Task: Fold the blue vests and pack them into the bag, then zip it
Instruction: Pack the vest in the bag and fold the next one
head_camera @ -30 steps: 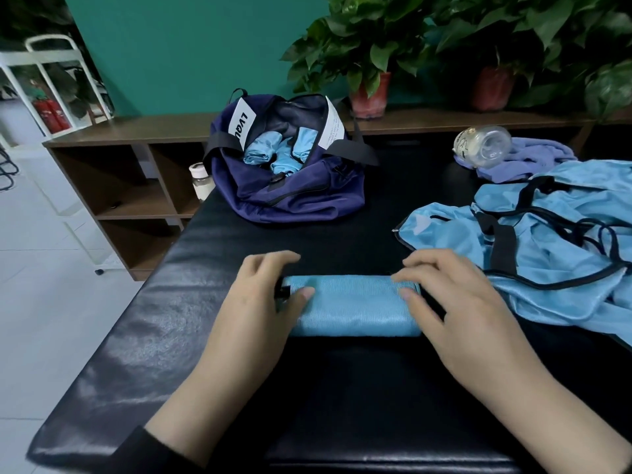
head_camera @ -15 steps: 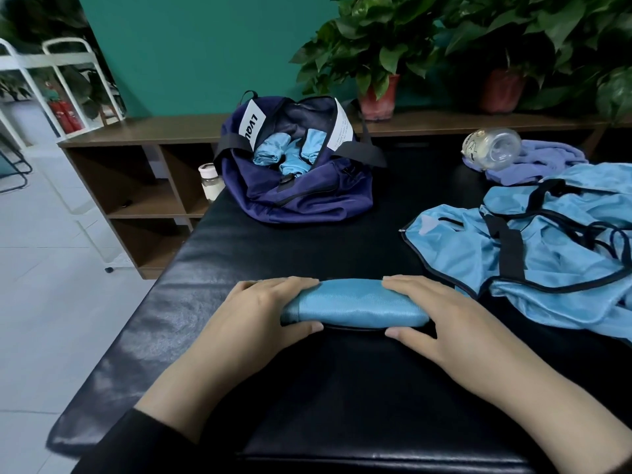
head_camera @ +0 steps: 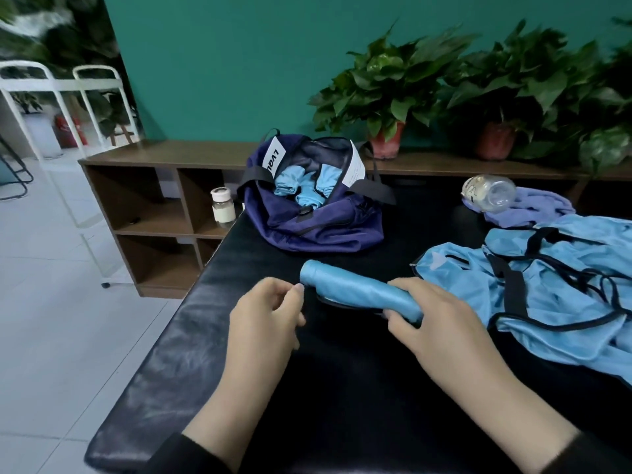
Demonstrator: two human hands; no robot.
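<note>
**On the black table, a rolled vest is lifted for the bag**

Over the near half of the padded black table (head_camera: 239,336), a blue vest rolled into a tight tube (head_camera: 355,289) is held at a slant, its far end raised and pointing toward the open bag (head_camera: 314,220). The right hand (head_camera: 441,316) has its fingers and thumb wrapped round the tube's near end; the left hand (head_camera: 266,313) sits just beside the far end with fingers loosely curled and nothing in them, a fingertip at or nearly at the cloth, though contact cannot be made out.

The fabric looks thin, smooth and faintly shiny, so the roll is probably light, soft and a little slippery. Gripped by 1 end alone, it seems likely to sag or loosen; a hold round the middle, or a hand at each end, would keep it wound. A dark trim edge shows beneath it, which may be where it starts to unwind.

Beyond, the navy bag stands unzipped with about 3 blue rolls already inside (head_camera: 304,188). To the right lies a heap of unfolded blue vests (head_camera: 561,278) with black straps, so folding appears far from done. Further back are a clear bottle (head_camera: 489,193) on its side atop a lilac cloth (head_camera: 537,206), a small white-capped jar (head_camera: 222,208), a wooden shelf (head_camera: 154,206) and potted plants (head_camera: 390,83).
</note>
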